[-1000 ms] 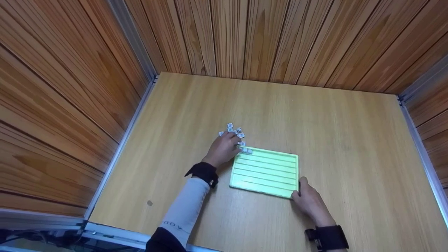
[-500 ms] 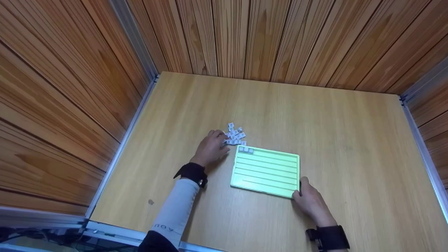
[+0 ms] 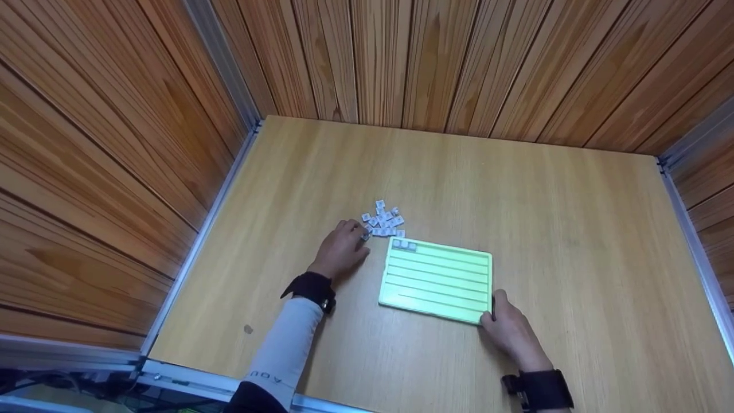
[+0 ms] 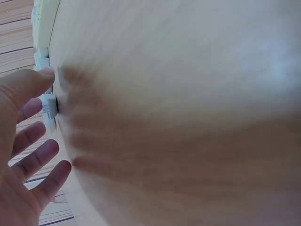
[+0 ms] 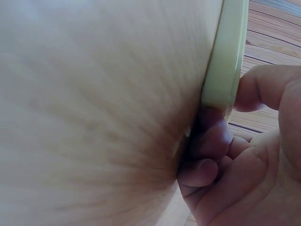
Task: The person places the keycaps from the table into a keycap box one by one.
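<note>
In the head view, my left hand (image 3: 339,250) is at the left edge of a loose pile of small pale square tiles (image 3: 384,218) with dark marks. Its thumb and fingers are spread apart in the left wrist view, with a single tile (image 4: 49,106) beside the index fingertip. A light green ridged tray (image 3: 438,284) lies just in front of the pile. Three tiles (image 3: 405,245) sit side by side in its top left corner. My right hand (image 3: 512,332) grips the near right corner of the tray, thumb on top and fingers curled at its underside (image 5: 221,80).
Wood-grain tabletop (image 3: 550,229) surrounds the tray. Plank walls (image 3: 436,63) stand at the back and sides, with a metal frame rail (image 3: 200,241) along the left edge. A small dark spot (image 3: 248,329) marks the table at the near left.
My left hand has drawn back left from the tray's top left corner to the pile's left edge, uncovering the three tiles in the tray. My right hand keeps its grip.
</note>
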`<state>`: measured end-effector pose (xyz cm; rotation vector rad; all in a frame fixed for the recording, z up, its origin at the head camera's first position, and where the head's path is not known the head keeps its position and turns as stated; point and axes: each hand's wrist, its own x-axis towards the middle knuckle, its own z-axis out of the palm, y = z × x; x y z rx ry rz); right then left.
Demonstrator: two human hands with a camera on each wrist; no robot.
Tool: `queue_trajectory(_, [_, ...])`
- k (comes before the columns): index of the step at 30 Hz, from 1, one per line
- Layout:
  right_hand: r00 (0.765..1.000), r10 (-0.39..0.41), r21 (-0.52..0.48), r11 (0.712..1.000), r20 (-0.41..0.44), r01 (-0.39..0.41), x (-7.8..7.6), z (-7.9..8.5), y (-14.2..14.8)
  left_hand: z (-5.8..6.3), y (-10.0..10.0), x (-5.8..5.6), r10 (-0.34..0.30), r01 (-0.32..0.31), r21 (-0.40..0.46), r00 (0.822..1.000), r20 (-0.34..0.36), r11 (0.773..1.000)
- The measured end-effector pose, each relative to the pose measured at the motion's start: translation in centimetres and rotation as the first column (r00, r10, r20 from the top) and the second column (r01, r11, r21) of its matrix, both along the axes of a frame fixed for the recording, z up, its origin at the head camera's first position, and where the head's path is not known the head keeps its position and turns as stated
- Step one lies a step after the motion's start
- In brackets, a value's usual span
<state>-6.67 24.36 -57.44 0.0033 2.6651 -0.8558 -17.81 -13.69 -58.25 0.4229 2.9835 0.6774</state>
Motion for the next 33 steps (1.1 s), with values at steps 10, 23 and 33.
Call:
queue_trajectory(10, [1.0,-0.003,-0.005,1.0,-0.003,0.003,0.09,-0.13,-0.16,-0.25,0.54,-0.04,-0.016,0.016,0.007,0.999,-0.028,1.0])
queue_trajectory(23, [1.0,-0.007,-0.011,1.0,-0.006,0.007,0.17,0.1,-0.14,-0.21,0.59,0.01,-0.022,0.025,0.037,0.995,-0.093,0.999])
queue_trajectory(33, [1.0,-0.01,-0.001,1.0,0.004,0.01,0.11,0.04,-0.11,-0.02,0.64,-0.08,-0.023,0.029,0.065,0.996,-0.092,0.997])
